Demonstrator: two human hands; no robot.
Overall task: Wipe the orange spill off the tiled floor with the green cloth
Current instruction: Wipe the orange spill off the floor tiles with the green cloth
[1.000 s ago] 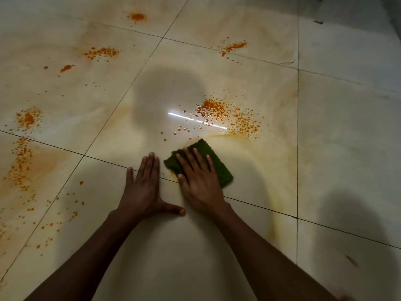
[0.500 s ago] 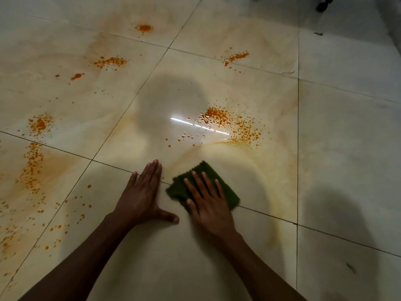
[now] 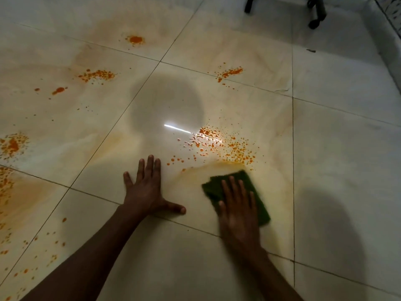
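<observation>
Your right hand [image 3: 237, 213] lies flat on the green cloth [image 3: 243, 181], fingers spread and palm down; that grip is wide, pressing the cloth to the floor, not closed round it. The cloth, one piece, sits on the tiled floor [image 3: 336, 159] right of centre and near you, its far edge touching a pale orange smear [image 3: 206, 169] that arcs left from it. The hand and the cloth's near edge are blurred.

Your left hand [image 3: 147, 192] is planted flat on the floor to the left of the cloth, well apart from it, thumb out to the right, four fingers pointing far. Grip wide, holding nothing.

Count of orange spill patches that you can tell apart: seven
- one dense spatter [image 3: 223, 144] just beyond the cloth, wet and glinting
- one streak [image 3: 230, 72] far right of centre, on a grout line
- one round spot [image 3: 135, 39] far, left of centre
- one scatter [image 3: 97, 74] nearer than that
- one small dash [image 3: 59, 90] to its left
- one blotch [image 3: 12, 145] at the left edge
- one loose field of drops [image 3: 32, 246] near left, over a faint orange stain

Two dark furniture legs [image 3: 316, 11] stand at the far right
</observation>
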